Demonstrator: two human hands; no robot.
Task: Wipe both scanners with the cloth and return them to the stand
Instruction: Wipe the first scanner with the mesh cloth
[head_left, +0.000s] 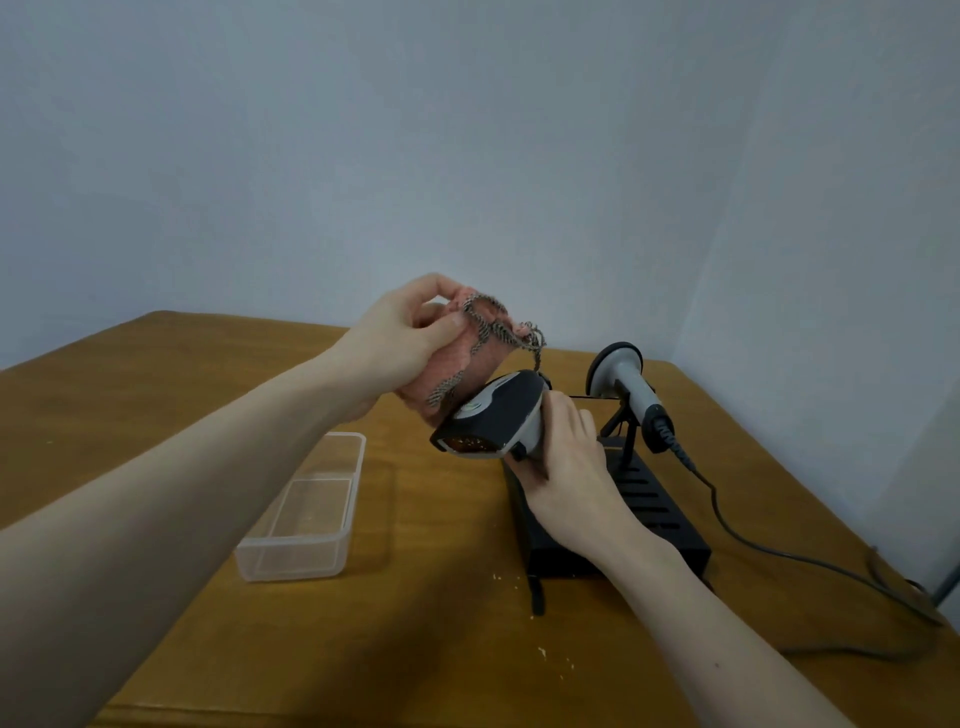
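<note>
My left hand (402, 340) grips a pink cloth (470, 364) with a grey braided edge, bunched against the top of a black and grey scanner (493, 415). My right hand (569, 467) holds that scanner by its handle above the table, its amber window facing me. A second grey scanner (623, 387) rests tilted on the black stand (649, 499) at the right, with a coiled cable trailing from its handle. Part of the stand is hidden behind my right hand.
A clear plastic box (306, 512) without a lid sits on the wooden table (415, 623) left of the stand. The scanner's grey cable (779, 556) runs off toward the right table edge. A pale wall stands close behind.
</note>
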